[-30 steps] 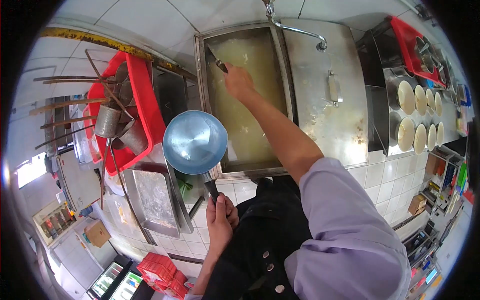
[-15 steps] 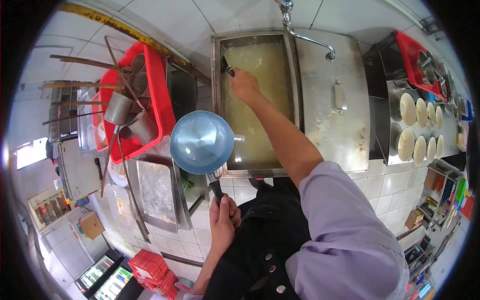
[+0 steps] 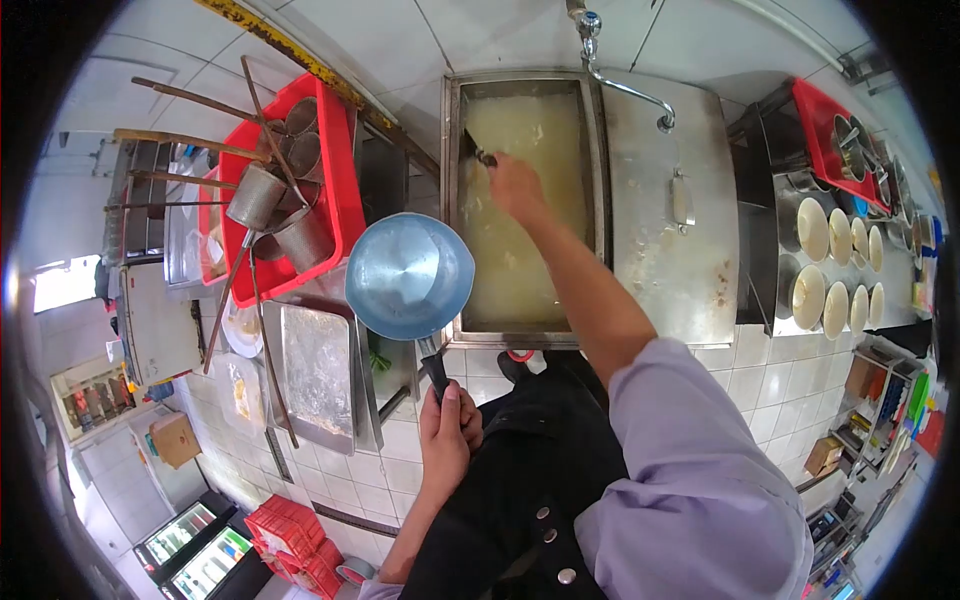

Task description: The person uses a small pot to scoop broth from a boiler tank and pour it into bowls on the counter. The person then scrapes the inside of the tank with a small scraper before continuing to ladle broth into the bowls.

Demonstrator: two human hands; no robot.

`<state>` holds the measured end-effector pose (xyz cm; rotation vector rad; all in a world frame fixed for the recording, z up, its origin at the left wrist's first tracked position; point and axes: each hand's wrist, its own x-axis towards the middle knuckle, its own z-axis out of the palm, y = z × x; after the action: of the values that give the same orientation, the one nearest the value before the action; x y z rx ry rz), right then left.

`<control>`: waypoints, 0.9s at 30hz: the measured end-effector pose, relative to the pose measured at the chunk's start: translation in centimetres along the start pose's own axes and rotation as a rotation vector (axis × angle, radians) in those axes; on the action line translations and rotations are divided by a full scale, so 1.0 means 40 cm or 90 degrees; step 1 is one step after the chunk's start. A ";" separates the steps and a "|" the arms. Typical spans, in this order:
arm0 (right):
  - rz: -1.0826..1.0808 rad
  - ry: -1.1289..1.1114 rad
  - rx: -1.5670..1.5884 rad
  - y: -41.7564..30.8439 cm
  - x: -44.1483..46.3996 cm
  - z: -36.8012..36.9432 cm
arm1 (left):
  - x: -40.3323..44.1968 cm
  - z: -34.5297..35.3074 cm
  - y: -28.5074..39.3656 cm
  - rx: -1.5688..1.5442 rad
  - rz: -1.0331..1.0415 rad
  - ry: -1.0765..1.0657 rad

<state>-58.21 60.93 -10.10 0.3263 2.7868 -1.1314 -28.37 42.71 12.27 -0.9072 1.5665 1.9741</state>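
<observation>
My left hand (image 3: 450,435) is closed round the black handle of a light blue saucepan (image 3: 408,275). The pan is held level beside the left front corner of a steel-rimmed vat (image 3: 597,230). Whether any liquid lies in its shiny bowl, I cannot tell. Cloudy yellowish liquid (image 3: 520,240) with pale streaks fills the vat. Over its far left part, my right hand (image 3: 517,187) is closed on a dark-handled tool (image 3: 478,150). The tool's far end is at the vat's left inner wall, and its kind cannot be made out.
A red crate (image 3: 345,215) on the left holds several long-handled strainers (image 3: 256,195). Below it lies a metal tray (image 3: 317,370). A steel lid or counter (image 3: 660,260) with a handle adjoins the vat, under a tap (image 3: 640,92). Stacked bowls (image 3: 810,290) stand farther right.
The view has shifted slightly, so most things sit a little lower or farther right. The liquid's surface looks paler and cloudier. Both hands keep their grips, nearly in the same places.
</observation>
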 end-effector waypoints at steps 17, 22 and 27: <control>0.007 0.012 0.012 -0.024 -0.294 0.034 | -0.056 -0.044 0.003 -0.014 0.034 -0.062; 0.007 0.009 0.010 -0.033 -0.226 0.029 | -0.078 -0.058 -0.002 -0.007 0.048 -0.060; 0.028 0.014 0.012 -0.085 -0.282 -0.008 | -0.084 -0.090 -0.009 -0.017 0.066 -0.057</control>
<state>-48.10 57.04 -5.47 0.4020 2.7745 -1.1525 -25.08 39.48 14.02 -0.7499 1.5686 2.0822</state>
